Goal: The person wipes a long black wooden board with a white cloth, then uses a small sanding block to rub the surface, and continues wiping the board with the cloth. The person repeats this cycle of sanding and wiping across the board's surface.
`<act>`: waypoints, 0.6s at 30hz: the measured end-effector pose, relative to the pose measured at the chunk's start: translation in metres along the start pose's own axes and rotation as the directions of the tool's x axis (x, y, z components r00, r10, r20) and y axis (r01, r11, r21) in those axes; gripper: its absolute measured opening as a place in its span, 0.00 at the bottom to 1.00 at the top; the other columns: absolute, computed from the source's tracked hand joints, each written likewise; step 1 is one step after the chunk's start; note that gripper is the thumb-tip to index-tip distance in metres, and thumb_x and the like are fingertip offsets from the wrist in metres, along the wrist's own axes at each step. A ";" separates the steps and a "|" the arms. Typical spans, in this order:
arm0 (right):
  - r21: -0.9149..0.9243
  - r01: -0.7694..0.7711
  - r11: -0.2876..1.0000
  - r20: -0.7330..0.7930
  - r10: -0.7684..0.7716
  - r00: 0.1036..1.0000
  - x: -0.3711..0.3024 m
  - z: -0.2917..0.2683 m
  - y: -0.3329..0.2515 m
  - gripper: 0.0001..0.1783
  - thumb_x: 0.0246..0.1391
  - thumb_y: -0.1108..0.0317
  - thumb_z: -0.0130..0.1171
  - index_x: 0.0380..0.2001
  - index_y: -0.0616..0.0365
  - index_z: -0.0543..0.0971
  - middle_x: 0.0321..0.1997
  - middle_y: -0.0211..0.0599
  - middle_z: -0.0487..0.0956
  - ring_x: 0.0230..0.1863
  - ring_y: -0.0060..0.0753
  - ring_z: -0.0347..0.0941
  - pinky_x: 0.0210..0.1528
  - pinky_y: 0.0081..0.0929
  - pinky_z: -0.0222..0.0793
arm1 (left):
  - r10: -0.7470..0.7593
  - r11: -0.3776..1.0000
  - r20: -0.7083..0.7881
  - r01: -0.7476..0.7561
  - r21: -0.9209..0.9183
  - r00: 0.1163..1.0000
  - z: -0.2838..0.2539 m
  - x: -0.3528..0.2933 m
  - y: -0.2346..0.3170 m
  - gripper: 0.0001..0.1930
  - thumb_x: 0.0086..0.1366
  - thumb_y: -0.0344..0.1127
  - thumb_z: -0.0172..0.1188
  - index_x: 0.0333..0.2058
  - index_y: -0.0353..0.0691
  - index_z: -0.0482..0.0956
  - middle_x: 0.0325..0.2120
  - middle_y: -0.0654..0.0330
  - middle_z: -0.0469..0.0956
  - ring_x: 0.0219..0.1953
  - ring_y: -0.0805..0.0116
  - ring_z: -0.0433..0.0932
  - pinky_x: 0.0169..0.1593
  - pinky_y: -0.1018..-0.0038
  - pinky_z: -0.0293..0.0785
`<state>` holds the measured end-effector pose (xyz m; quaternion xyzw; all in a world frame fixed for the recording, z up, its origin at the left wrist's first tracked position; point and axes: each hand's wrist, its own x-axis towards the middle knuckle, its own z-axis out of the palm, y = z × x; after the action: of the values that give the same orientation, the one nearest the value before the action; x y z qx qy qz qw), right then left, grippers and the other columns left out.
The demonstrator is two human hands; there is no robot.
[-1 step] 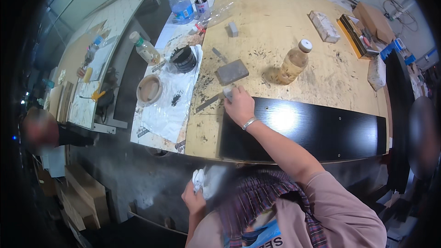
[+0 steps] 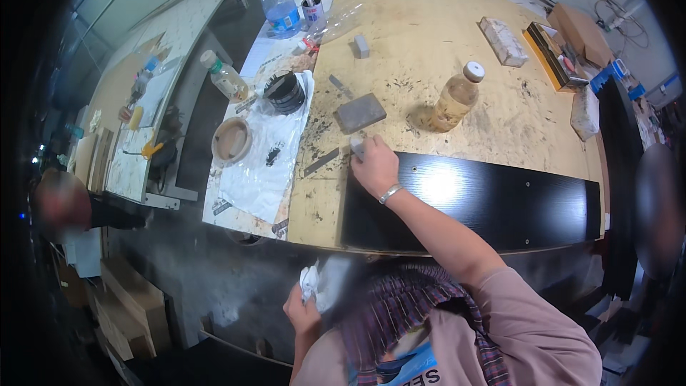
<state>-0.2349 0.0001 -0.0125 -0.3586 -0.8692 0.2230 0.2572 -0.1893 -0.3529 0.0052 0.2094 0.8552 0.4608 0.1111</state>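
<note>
Yellowish wood, stained with dark smudges, makes up the wide counter (image 2: 414,0) that fills the middle of the view. Along its near edge lies a long, glossy black panel (image 2: 500,207) with a bright glare toward its left part and small round fittings on its face. Left of it, a crumpled white sheet (image 2: 268,182) is spread near the counter's corner. At the far left stands a large clear bottle (image 2: 280,7) with a blue tint; a smaller bottle (image 2: 455,100) with a white cap and brownish contents stands just beyond the panel.

The person's right hand (image 2: 376,168), with a bracelet (image 2: 390,194) at the wrist, is over the panel's far left corner, its fingers closed on a small pale piece (image 2: 356,145); whether that piece touches the surface cannot be told. The left hand (image 2: 302,311), low and in front of the counter, is clamped on a crumpled white wad (image 2: 309,282).

On the white sheet sit a black tub (image 2: 284,93) and a round beige container (image 2: 232,141). A flat grey-brown block (image 2: 361,113) lies just beyond the right hand. Smaller still are a thin dark strip (image 2: 321,162), left of that hand, and a little grey block (image 2: 361,47) farther back.
</note>
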 end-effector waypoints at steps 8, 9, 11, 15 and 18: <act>-0.030 -0.258 0.966 -0.155 0.251 0.956 -0.016 -0.077 0.098 0.12 0.49 0.64 0.65 0.28 0.63 0.76 0.33 0.52 0.77 0.34 0.58 0.76 0.39 0.50 0.73 | -0.050 0.995 0.007 0.051 -0.084 0.999 0.002 0.006 0.005 0.19 0.56 0.21 0.52 0.47 0.28 0.80 0.35 0.43 0.83 0.37 0.49 0.85 0.45 0.66 0.77; 0.021 -0.261 0.965 -0.168 0.261 0.950 -0.018 -0.073 0.093 0.13 0.49 0.64 0.66 0.28 0.63 0.76 0.33 0.53 0.77 0.34 0.58 0.76 0.39 0.50 0.73 | -0.024 0.997 0.010 0.025 -0.067 1.000 0.003 0.010 0.005 0.19 0.56 0.20 0.52 0.47 0.28 0.80 0.35 0.43 0.83 0.37 0.50 0.85 0.45 0.66 0.77; 0.034 -0.151 0.988 -0.082 0.153 0.985 -0.018 -0.053 0.066 0.14 0.52 0.62 0.66 0.29 0.63 0.77 0.33 0.52 0.77 0.37 0.58 0.77 0.40 0.49 0.74 | 0.039 0.999 0.029 -0.038 -0.030 0.999 0.009 0.021 0.006 0.18 0.57 0.20 0.52 0.47 0.27 0.80 0.35 0.44 0.83 0.37 0.52 0.85 0.44 0.66 0.77; 0.035 -0.206 0.978 0.089 0.202 0.975 -0.010 -0.047 0.027 0.13 0.51 0.63 0.67 0.32 0.62 0.78 0.40 0.49 0.77 0.41 0.54 0.78 0.46 0.45 0.77 | 0.101 0.995 0.081 -0.100 -0.019 0.992 0.011 0.039 0.029 0.17 0.58 0.18 0.53 0.47 0.27 0.80 0.35 0.44 0.83 0.37 0.51 0.85 0.44 0.65 0.77; -0.007 -0.257 0.966 -0.002 0.257 0.966 -0.021 -0.071 0.070 0.12 0.51 0.64 0.65 0.32 0.62 0.78 0.39 0.51 0.78 0.41 0.55 0.78 0.45 0.45 0.77 | 0.161 0.987 0.084 -0.160 -0.012 0.983 0.010 0.046 0.038 0.18 0.57 0.18 0.53 0.47 0.26 0.80 0.35 0.44 0.84 0.37 0.53 0.85 0.44 0.66 0.77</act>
<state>-0.1434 0.0446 -0.0038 -0.4692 -0.8160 0.2512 0.2254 -0.2167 -0.3058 0.0318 0.2967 0.8289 0.4612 0.1105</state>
